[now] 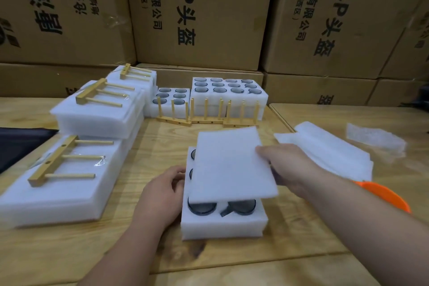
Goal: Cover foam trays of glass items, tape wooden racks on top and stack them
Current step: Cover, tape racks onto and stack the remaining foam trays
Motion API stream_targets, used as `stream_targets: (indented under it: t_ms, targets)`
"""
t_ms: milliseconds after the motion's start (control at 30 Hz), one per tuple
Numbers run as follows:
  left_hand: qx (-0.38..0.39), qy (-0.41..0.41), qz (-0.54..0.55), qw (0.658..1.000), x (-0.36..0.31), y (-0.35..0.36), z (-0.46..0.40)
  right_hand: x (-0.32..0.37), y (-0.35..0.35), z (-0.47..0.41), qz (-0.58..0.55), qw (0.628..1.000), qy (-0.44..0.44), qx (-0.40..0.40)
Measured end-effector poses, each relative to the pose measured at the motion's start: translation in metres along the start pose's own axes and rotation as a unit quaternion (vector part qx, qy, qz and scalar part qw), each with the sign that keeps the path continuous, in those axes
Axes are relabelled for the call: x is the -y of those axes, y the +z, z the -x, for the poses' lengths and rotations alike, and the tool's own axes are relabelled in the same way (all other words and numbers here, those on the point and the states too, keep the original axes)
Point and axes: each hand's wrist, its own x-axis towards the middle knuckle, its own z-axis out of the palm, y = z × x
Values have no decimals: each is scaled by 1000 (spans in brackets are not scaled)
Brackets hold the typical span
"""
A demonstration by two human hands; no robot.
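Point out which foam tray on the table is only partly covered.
The near tray between both hands: a foam sheet hides most of it, two glass items showing. The back trays lie fully open.

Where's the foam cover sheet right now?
Centre of the head view: the right hand holds the foam sheet over the near foam tray.
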Motion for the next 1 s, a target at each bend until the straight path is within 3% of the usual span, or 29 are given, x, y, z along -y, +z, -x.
stream_targets:
  t_ms: [200, 267, 367, 500, 667, 800, 1000]
  targets:
    - [-7, 10, -4, 1000, 0, 0, 0, -11, 11, 2, 99, 995, 18, 23]
    - [-3, 8, -5, 1000, 1, 0, -1, 0, 9, -2, 62, 998, -11, 17]
    - [4, 2, -7, 1000, 4, 1, -3, 35, -2, -7, -33, 991, -123, -31]
    - [2, -2, -14, 1000, 7, 2, -4, 59, -10, -9, -6, 948, -299, -107]
    - [11, -8, -17, 1000, 8, 1, -5, 16, -3, -10, 226, 842, -481, -94]
    - [25, -18, -9, 999, 4, 0, -5, -27, -2, -14, 309, 791, -528, -37]
    - [19, -8, -13, 1000, 8, 1, -6, -48, -7, -14, 355, 787, -504, -13]
